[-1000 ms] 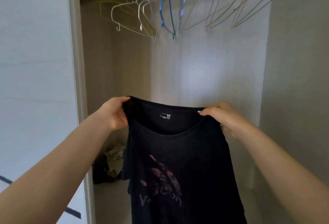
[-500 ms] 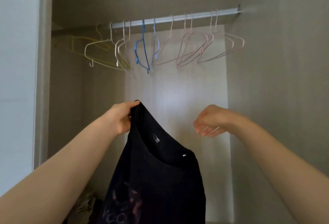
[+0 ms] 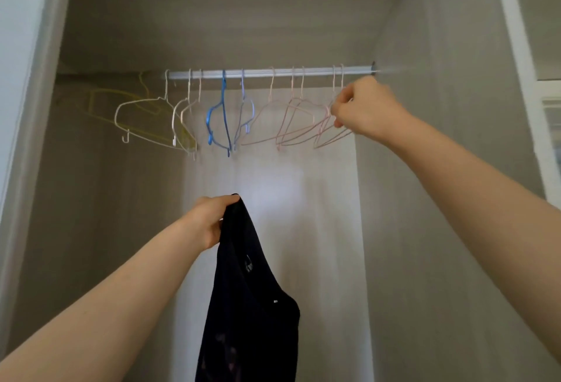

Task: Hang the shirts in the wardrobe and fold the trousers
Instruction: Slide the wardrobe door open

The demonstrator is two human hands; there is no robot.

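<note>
The left hand (image 3: 209, 220) grips a black T-shirt (image 3: 252, 305) by one shoulder w/ fingers curled tight; the shirt hangs down, low in the middle, in front of the open wardrobe (image 3: 409, 169). The right hand (image 3: 367, 108) is up by the rail (image 3: 273, 72), fingers pinching the far-right pink hanger (image 3: 331, 136). More pink, blue & white hangers hang to the left.
</note>
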